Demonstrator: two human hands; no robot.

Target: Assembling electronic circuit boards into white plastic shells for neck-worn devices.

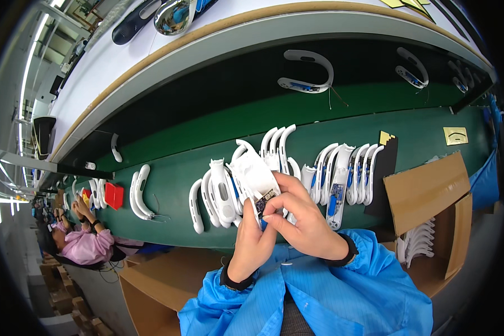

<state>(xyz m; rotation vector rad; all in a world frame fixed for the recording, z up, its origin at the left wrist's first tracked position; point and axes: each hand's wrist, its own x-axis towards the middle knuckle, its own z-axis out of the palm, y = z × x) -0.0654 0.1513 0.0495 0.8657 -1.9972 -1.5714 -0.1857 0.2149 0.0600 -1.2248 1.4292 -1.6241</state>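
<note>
Between my two hands, above the front of the green workbench, is a curved white plastic housing (256, 173) with a small dark circuit board (265, 201) at its near end. My left hand (252, 241) is closed round the lower left side of the housing. From the right, my right hand (299, 215) grips the housing's edge, its thumb and forefinger pinched at the circuit board. Whatever lies under those fingertips is hidden. Just left of the housing stand several similar white curved shells (223, 193). To the right, more white shells (337, 196) show blue parts and boards inside.
An open cardboard box (428, 190) with white curved parts stands at the right. Another cardboard box (168, 274) is below the bench at left. A shelf edge (297, 12) spans above. A red bin (114, 196) and a co-worker in a pink sleeve (88, 246) are at left.
</note>
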